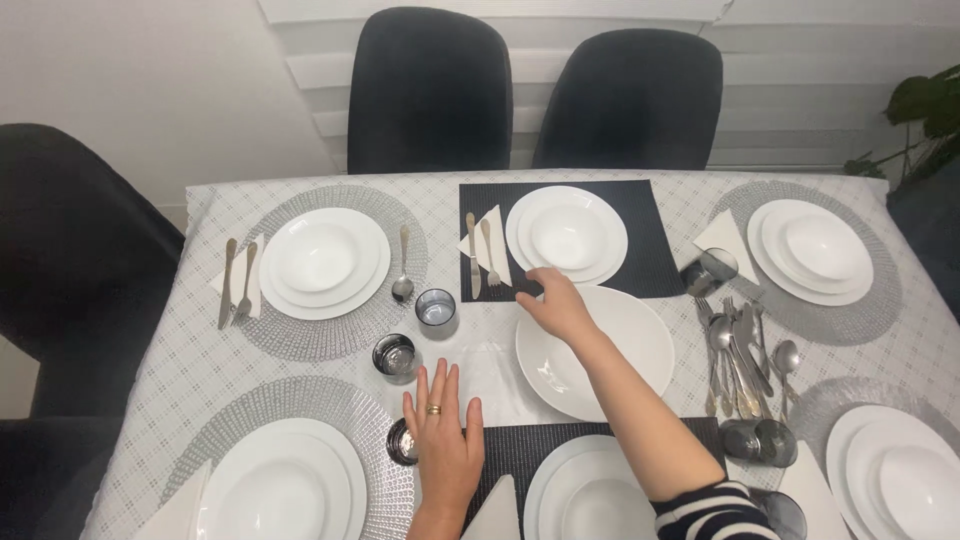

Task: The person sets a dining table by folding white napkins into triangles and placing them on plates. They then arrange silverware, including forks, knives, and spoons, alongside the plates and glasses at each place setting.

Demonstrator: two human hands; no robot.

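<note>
My right hand (556, 306) reaches across the table, its fingertips closed on the near edge of the far black placemat (645, 235). That mat carries a stack of white plates with a bowl (566, 235) and a white napkin with a knife and fork (484, 252). My forearm crosses over a large white serving bowl (625, 340) in the middle. My left hand (445, 440), wearing a ring, lies flat on the tablecloth with fingers spread. It rests beside a dark glass (399, 441) and the near black placemat (520, 450).
Round silver placemats with white plate stacks sit at the far left (320, 262), near left (280, 480), far right (812, 250) and near right (895, 480). Two dark glasses (436, 308) (394, 355) stand left of centre. Loose cutlery (740, 350) and tipped glasses (708, 270) lie right. Black chairs (430, 90) surround the table.
</note>
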